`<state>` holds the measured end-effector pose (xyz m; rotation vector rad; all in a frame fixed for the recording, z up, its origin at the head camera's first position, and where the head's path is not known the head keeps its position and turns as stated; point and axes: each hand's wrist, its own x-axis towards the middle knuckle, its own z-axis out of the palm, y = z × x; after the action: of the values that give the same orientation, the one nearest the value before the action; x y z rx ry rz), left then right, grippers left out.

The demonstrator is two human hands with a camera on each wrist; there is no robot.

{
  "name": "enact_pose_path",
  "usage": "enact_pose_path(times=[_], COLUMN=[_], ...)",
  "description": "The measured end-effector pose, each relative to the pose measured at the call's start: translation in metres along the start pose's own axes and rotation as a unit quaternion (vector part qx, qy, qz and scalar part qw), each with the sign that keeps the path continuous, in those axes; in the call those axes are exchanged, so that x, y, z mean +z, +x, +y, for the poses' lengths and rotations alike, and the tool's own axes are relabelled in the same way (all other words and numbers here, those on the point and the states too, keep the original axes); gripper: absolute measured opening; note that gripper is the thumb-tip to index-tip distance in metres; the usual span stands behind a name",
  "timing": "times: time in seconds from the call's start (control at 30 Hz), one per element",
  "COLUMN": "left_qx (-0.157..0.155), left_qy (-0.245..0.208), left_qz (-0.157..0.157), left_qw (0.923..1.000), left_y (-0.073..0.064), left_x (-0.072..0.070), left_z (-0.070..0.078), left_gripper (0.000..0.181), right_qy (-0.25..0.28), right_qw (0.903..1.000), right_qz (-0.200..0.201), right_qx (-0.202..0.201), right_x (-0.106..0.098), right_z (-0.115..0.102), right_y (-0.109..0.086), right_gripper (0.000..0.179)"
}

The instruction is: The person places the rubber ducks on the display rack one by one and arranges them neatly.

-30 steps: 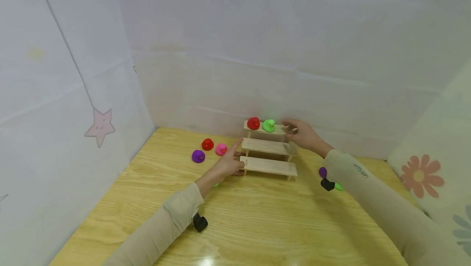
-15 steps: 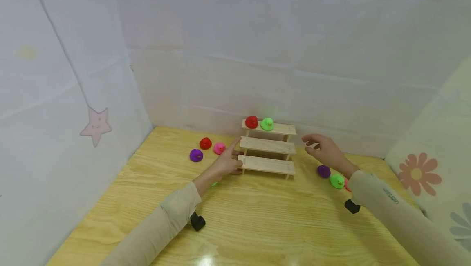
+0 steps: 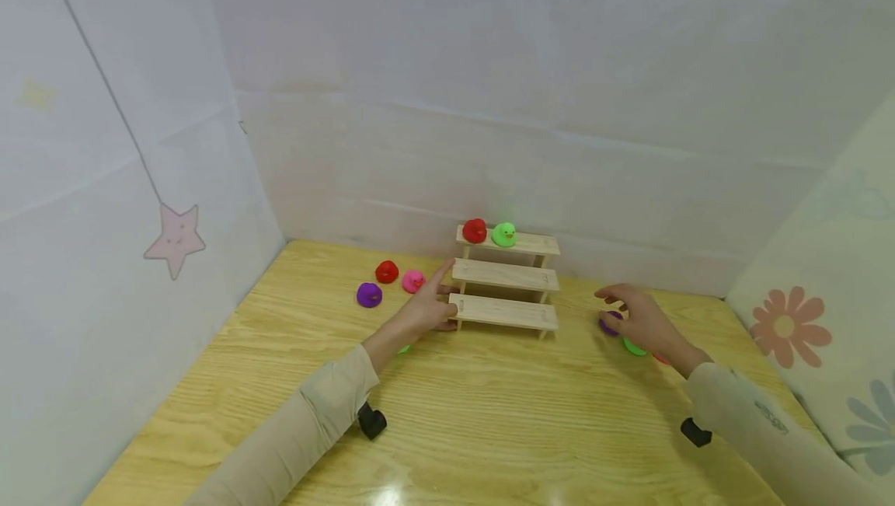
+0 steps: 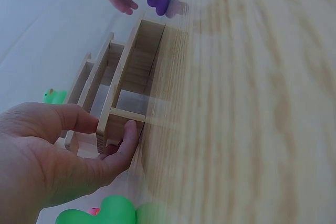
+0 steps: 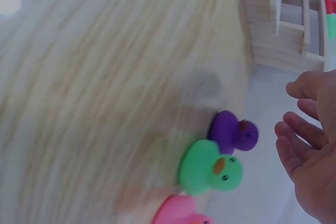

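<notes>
A three-tier wooden display stand (image 3: 505, 276) stands at the back of the table. My left hand (image 3: 423, 315) grips its left end; in the left wrist view, the fingers and thumb close round the end of the lowest tier (image 4: 119, 85). On the top tier sit a red rubber duck (image 3: 475, 231) and a green rubber duck (image 3: 504, 235). My right hand (image 3: 646, 327), fingers loosely bent and holding nothing, hovers over a purple rubber duck (image 5: 231, 131) to the right of the stand. Beside that duck are a green duck (image 5: 209, 167) and a pink duck (image 5: 181, 212).
Left of the stand, a red duck (image 3: 387, 271), a pink duck (image 3: 412, 280) and a purple duck (image 3: 369, 294) sit on the wooden table (image 3: 475, 413). Another green duck (image 4: 100, 212) lies close under my left hand. A covered wall (image 3: 447, 141) rises right behind the stand.
My right hand has moved away from the top tier's right end, rightward and down to the purple duck. My left hand keeps its grip on the stand.
</notes>
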<state>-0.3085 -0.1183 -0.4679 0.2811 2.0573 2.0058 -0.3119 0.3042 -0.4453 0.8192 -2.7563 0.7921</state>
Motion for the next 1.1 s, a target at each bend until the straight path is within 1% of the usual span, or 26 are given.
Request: enact_pose_path(times=[0.2,0.33,0.43,0.53,0.7,0.83,1.0,1.1], left_qx=[0.001,-0.002,-0.001,0.0,-0.001,-0.003,-0.001,0.0], left_qy=[-0.004,0.003,0.005,0.003,0.001,0.001,0.0,0.0], left_qz=[0.0,0.001,0.0,-0.002,-0.001,0.001,0.002,-0.001], left_qw=[1.0,1.0,1.0,1.0,1.0,1.0,1.0,1.0], left_y=[0.002,0.002,0.002,0.002,0.002,0.002,0.001,0.0], left_x=[-0.002,-0.002,-0.002,-0.003,-0.003,-0.002,-0.002,-0.001], left_z=[-0.003,-0.003,-0.003,-0.003,-0.003,-0.001,0.001,0.0], left_gripper=[0.1,0.1,0.1,0.1,0.1,0.1,0.1,0.099], right_qy=[-0.029,-0.046,-0.046,-0.045,-0.049,-0.039,-0.025,-0.021], right_qw=[0.9986,0.9958,0.9932,0.991,0.9902,0.9907,0.9913,0.9919], right_qz=[-0.024,-0.035,-0.044,-0.055,-0.062,-0.06,-0.051,-0.037], right_qx=[0.037,0.071,0.098,0.114,0.115,0.116,0.118,0.119], right_x=[0.004,0.005,0.005,0.004,0.004,0.004,0.005,0.008], right_z=[0.01,0.014,0.014,0.014,0.018,0.019,0.021,0.024], right_y=[-0.013,-0.019,-0.022,-0.023,-0.023,-0.022,-0.022,-0.023], right_gripper=[0.046,0.055,0.062,0.067,0.063,0.059,0.058,0.057])
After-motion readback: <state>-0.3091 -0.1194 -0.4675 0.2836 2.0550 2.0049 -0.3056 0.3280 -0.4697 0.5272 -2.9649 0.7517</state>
